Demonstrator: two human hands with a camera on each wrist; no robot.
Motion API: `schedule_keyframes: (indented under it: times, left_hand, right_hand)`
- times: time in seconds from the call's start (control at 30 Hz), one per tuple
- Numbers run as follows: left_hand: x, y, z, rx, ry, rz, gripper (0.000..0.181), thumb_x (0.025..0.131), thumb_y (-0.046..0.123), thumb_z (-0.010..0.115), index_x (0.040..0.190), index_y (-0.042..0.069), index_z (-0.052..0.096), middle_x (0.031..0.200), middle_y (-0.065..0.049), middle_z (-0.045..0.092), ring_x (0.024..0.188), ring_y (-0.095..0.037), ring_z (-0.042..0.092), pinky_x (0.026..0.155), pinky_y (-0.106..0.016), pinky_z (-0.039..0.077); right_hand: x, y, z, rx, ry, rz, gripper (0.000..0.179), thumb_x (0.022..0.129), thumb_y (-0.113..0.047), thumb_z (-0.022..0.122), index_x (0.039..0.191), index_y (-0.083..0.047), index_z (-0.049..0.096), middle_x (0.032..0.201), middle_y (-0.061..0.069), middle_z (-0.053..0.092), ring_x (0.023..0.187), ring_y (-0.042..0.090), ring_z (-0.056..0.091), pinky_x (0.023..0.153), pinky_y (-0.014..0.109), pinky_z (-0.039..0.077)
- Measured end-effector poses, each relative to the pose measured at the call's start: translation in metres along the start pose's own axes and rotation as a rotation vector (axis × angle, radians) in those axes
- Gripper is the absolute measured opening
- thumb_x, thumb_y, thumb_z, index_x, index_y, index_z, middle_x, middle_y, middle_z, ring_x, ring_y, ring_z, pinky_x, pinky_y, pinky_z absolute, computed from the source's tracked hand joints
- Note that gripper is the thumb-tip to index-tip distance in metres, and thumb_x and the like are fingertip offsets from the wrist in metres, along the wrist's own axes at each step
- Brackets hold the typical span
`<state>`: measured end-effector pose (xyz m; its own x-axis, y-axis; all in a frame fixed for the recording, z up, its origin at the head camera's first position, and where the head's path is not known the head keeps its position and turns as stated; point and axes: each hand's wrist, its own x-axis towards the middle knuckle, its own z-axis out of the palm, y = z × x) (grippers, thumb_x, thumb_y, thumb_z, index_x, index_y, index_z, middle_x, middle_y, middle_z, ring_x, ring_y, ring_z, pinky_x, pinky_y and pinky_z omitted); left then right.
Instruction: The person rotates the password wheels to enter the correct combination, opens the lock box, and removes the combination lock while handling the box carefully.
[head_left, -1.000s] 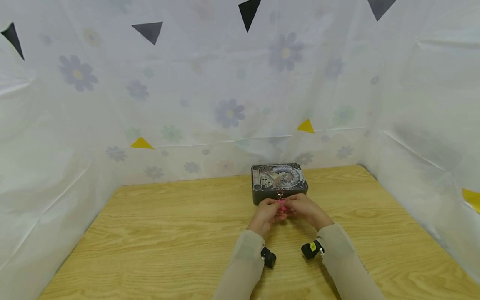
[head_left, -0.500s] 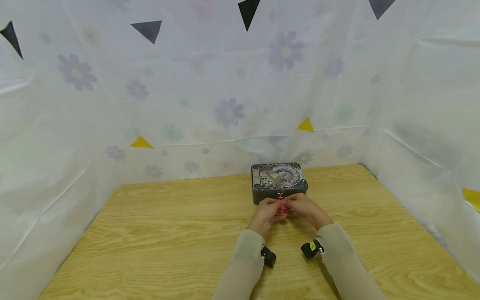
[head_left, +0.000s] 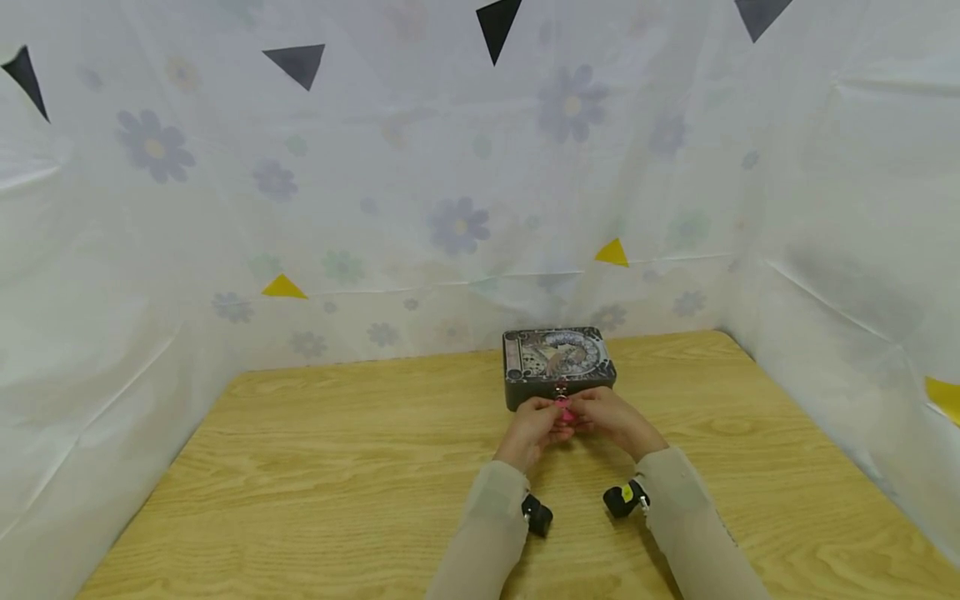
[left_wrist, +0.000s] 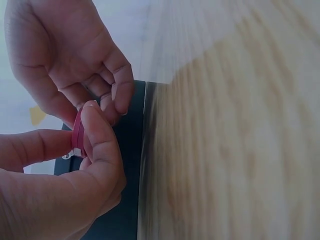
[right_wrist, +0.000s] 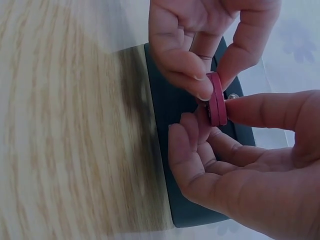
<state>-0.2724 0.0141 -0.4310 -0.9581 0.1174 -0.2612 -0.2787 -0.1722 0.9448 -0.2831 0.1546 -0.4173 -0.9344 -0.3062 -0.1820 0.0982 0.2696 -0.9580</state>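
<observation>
At the far side of the table stands a black tin box [head_left: 558,354] with a printed picture on its lid. A small pink padlock [head_left: 564,408] hangs at the metal clasp [head_left: 561,389] on its front. My left hand [head_left: 528,429] pinches the padlock from the left, thumb on one face and curled fingers on the other. From the opposite side my right hand [right_wrist: 240,170] pinches it too, with the thumb pressed to its near face and the remaining fingers curled below. In the left wrist view the padlock [left_wrist: 78,132] appears edge-on, partly hidden by fingers.
The wooden table [head_left: 360,483] spreads out left and right of the box. A white flowered curtain [head_left: 420,167] rises right behind the box, with white sheets on both sides. Black straps [head_left: 537,514] hang under both wrists.
</observation>
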Motion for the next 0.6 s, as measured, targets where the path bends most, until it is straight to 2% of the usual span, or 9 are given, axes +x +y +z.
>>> schedule_keyframes:
  times: [0.6]
  left_hand:
    - [0.002, -0.0014, 0.0016, 0.01, 0.005, -0.017, 0.004, 0.093, -0.003, 0.053, 0.095, 0.0, 0.051, 0.074, -0.007, 0.057, 0.055, -0.011, 0.057, 0.059, -0.025, 0.055]
  right_hand:
    - [0.0017, 0.0, 0.0006, 0.002, -0.04, 0.007, 0.035, 0.098, 0.001, 0.038, 0.122, 0.025, 0.043, 0.097, 0.014, 0.063, 0.078, 0.011, 0.061, 0.077, 0.031, 0.055]
